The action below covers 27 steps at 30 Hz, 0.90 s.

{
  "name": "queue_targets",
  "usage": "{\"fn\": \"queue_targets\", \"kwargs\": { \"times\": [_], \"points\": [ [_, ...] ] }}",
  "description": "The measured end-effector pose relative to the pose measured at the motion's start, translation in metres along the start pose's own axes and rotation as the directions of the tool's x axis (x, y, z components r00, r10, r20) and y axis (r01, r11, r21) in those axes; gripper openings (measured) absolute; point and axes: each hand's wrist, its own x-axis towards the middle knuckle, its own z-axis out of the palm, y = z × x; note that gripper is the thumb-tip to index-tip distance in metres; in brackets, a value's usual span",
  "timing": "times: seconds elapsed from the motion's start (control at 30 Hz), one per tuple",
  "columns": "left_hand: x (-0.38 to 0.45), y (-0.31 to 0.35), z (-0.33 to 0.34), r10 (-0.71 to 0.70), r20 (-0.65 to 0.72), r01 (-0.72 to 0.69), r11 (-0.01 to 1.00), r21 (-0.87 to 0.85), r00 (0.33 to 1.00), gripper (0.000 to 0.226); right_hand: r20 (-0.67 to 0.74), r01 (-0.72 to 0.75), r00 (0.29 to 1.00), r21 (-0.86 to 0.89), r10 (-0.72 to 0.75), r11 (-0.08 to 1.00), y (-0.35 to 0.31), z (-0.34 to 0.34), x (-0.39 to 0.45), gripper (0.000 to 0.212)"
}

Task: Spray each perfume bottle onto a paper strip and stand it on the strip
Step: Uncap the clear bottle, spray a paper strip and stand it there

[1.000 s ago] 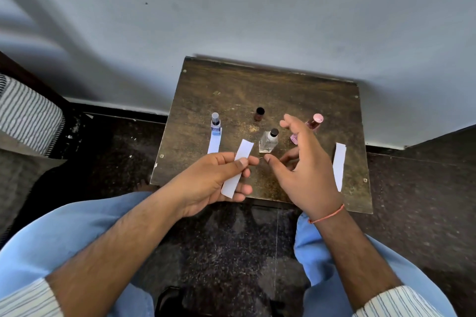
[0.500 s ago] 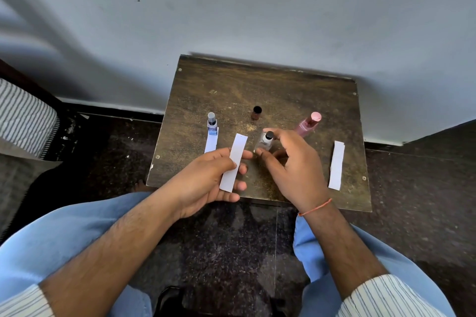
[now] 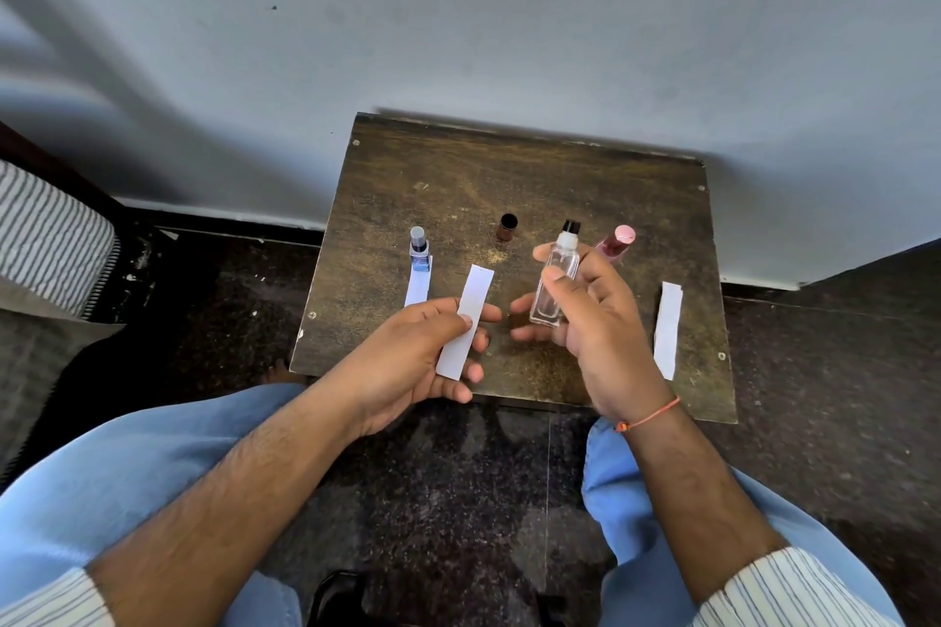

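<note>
Lifting the clear bottle (image 3: 552,278) off the table (image 3: 534,178), right hand (image 3: 596,321) grips it | left hand (image 3: 407,362) pinches paper strip (image 3: 466,321) at 9 o'clock | spray looks next

bottle (image 3: 419,254) on left strip (image 3: 417,286), lone strip (image 3: 667,329) at right, two bottles (image 3: 507,228) between

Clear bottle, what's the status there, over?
Right hand holds clear bottle off the table. Left hand pinches paper strip. Not sprayed yet. Nothing between them.
</note>
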Motion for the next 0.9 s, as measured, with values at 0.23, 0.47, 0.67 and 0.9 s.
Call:
{"fn": "queue_targets", "kwargs": {
  "times": [0.23,0.47,0.67,0.9],
  "points": [
    [0.000,0.001,0.001,0.015,-0.010,-0.015,1.000,0.015,1.000,0.031,0.157,-0.137,0.982,0.207,0.106,0.969,-0.004,0.000,-0.003,0.024],
    [0.000,-0.002,-0.001,0.033,-0.008,-0.033,0.999,0.030,0.999,0.031,0.301,-0.282,0.936,0.335,0.182,0.899,-0.009,0.001,-0.004,0.046],
    [0.000,-0.001,0.001,0.035,-0.008,-0.034,0.998,0.052,0.999,0.030,0.284,-0.320,0.931,0.334,0.229,0.887,-0.011,0.003,-0.004,0.067],
    [-0.001,-0.002,0.004,0.048,-0.012,-0.046,0.994,0.098,0.999,0.029,0.206,-0.312,0.942,0.256,0.263,0.915,-0.015,0.004,-0.005,0.068]
  ]
}}
